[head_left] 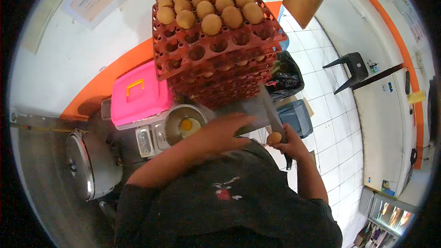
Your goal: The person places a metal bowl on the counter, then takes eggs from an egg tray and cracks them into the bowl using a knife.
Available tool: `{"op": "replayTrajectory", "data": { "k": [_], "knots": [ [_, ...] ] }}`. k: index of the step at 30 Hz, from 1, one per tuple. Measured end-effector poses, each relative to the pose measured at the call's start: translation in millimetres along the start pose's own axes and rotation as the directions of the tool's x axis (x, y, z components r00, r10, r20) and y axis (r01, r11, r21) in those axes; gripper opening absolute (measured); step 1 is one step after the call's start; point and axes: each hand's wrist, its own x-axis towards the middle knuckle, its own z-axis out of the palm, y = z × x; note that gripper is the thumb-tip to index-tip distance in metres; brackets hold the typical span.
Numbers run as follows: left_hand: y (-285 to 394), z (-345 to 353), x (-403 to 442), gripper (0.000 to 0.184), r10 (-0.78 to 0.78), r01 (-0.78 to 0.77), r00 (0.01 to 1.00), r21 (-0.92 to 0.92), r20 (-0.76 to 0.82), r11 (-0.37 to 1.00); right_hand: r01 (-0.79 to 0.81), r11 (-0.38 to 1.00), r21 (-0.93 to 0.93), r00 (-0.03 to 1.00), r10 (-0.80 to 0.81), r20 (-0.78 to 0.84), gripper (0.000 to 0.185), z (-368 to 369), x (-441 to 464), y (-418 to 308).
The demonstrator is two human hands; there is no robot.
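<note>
My right hand (291, 143) is closed round a brown egg (274, 138) and the handle of a large knife (272, 110), whose blade points up and away from me. My left hand (231, 130) is stretched out, fingers apart, over the grey worktop, with nothing seen in it. Left of that hand, a metal bowl (171, 130) holds a cracked egg's yolk (186, 124) and clear white. Beyond the bowl rises a tall stack of red egg trays (220, 59); brown eggs (211, 24) fill the far rows of the top tray, and its near cups are empty.
A pink-lidded box (142, 93) stands left of the trays, and a small metal container (144, 141) beside the bowl. Farther left is a large lidded pot (94, 166). On the right are a black-bagged bin (287, 77), a grey bin (296, 118) and a black stool (353, 68) on white tiles.
</note>
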Motion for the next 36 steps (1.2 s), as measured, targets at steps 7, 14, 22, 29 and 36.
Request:
{"op": "replayTrajectory", "data": {
  "k": [7,14,22,29,36],
  "knots": [
    [-67,-15,-76,0.066,-0.489,0.557,0.78,0.077,-0.392,0.827,0.239,0.946,-0.218,0.783,-0.321,-0.532,0.039,-89,154,53],
    [-196,59,-212,0.079,-0.888,0.855,0.23,-0.352,-0.399,0.38,0.261,0.964,-0.059,0.787,-0.248,-0.566,0.034,-125,205,92],
    [-139,97,-207,0.06,-0.923,0.629,0.289,-0.676,-0.254,0.384,0.008,0.989,-0.149,0.976,-0.039,-0.213,0.04,-47,107,110],
    [-108,128,-148,0.064,-0.869,0.482,0.483,-0.797,-0.106,0.365,0.008,0.994,-0.11,0.967,-0.036,-0.25,0.044,-10,75,120],
    [-124,141,-89,0.091,-0.68,0.438,0.726,-0.694,-0.101,0.571,0.072,0.989,-0.131,0.882,-0.124,-0.454,0.043,15,4,126]
  ]
}}
